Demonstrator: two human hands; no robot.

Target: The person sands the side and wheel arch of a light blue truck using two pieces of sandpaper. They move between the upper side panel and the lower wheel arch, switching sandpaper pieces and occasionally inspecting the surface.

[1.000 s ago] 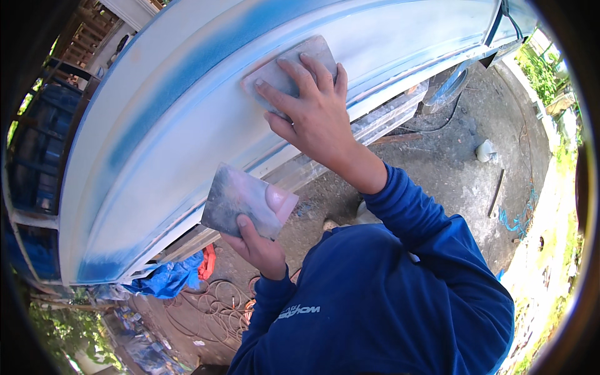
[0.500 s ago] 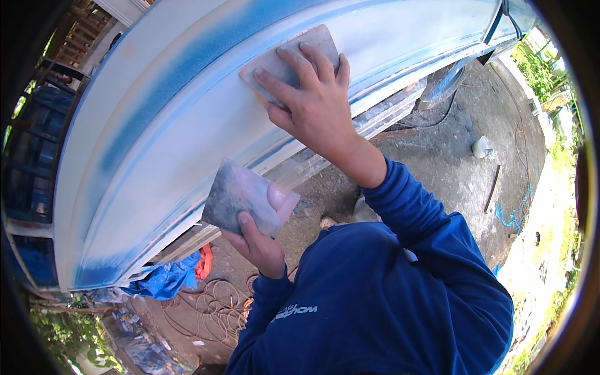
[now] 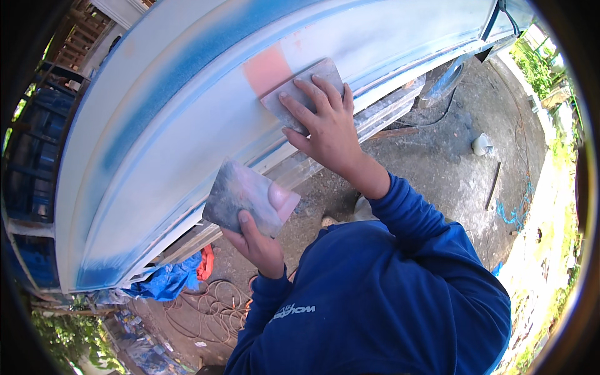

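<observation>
A long curved white panel (image 3: 150,156) with blue painted bands spans the upper view, bearing a square pink patch (image 3: 264,67). My right hand (image 3: 322,128) grips a flat grey rectangular pad (image 3: 279,110) against the panel just below and right of that patch, fingertips on its back. Lower left, my left hand (image 3: 256,247) holds a square grey board (image 3: 237,194) with a glossy pink blob of paste (image 3: 277,195) and a pink piece at its right edge, thumb on top.
Below the panel lie coiled hoses (image 3: 209,309), a blue tarp (image 3: 159,281) with orange material (image 3: 206,265), a white container (image 3: 481,145) and a thin bar (image 3: 494,187) on the dirty concrete. A dark metal frame (image 3: 31,175) stands at left; plants (image 3: 531,56) edge the right.
My right hand and the grey pad have moved down and right along the panel, exposing the pink patch where the pad was. My left hand with the board has barely moved.
</observation>
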